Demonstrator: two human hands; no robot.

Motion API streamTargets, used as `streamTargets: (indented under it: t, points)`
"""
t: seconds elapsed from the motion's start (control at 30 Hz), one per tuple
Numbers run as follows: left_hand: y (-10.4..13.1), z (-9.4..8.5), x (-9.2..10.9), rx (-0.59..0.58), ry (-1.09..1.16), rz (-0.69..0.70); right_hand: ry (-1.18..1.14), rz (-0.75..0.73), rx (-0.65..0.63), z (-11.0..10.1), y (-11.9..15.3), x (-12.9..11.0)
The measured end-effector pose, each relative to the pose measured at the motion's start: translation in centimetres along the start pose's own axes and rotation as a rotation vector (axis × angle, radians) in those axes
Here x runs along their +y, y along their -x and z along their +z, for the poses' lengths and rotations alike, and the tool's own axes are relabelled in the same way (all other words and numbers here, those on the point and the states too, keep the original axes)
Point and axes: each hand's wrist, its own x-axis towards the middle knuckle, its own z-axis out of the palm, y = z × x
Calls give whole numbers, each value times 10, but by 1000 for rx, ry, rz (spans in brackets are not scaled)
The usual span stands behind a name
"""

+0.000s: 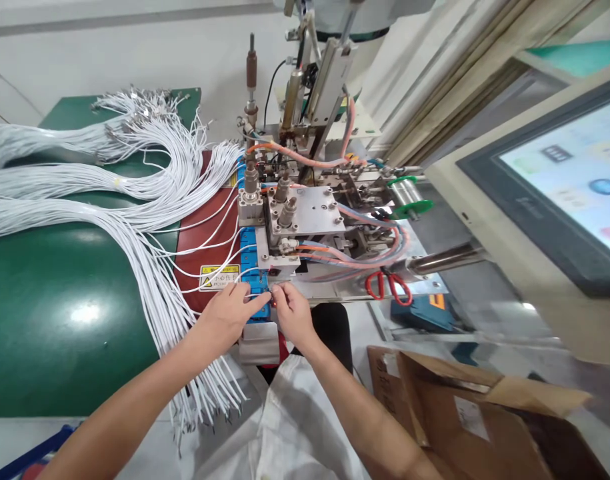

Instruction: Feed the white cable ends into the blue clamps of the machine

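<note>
My left hand is closed at the near end of the blue fixture strip, its fingers pinching at a thin white cable's end. Close against it, my right hand is pinched too, the fingertips of both hands almost meeting. Whatever tiny part sits between the right fingertips is hidden. Several white cables run from the blue strip across the red plate to the left. A large bundle of white cables hangs over the table's front edge beside my left forearm, its bare ends dangling.
The metal machine stands beyond my hands, with orange and blue air hoses. On its right are a green-ended wire spool and red-handled scissors. A touchscreen juts in at right above a cardboard box. More cables cover the green table.
</note>
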Motion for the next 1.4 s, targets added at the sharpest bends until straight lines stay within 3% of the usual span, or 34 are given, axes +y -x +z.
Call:
streamTargets:
  t: [0.1, 0.27, 0.5, 0.6, 0.77, 0.93, 1.03, 1.13, 1.27, 1.4]
  points:
    - [5, 0, -3, 55, 40, 22, -31, 60, -9, -5, -1, -2]
    - [17, -4, -9, 105, 62, 79, -117, 86, 89, -17, -1, -4]
    - [44, -7, -14, 64, -56, 142, -258, 63, 121, -35, 0, -6]
    - [57, -15, -13, 76, -3, 204, -265, 59, 147, -41, 0, -4]
    - [75, -24, -11, -167, 89, 162, -301, 99, 157, -46, 3, 1]
    - [70, -23, -8, -249, 92, 150, -294, 95, 136, -49, 7, -4]
    - [57, -28, -2, -178, 248, 106, -298, 76, 120, -49, 12, -9]
    - [42, -31, 10, -5, 408, 14, -357, 10, 52, -47, 23, -12]
    - [24, -26, 29, 197, 441, -40, -511, -102, 9, -47, 39, -13]
    - [11, -20, 43, 269, 474, -52, -438, -75, 40, -54, 42, -23]
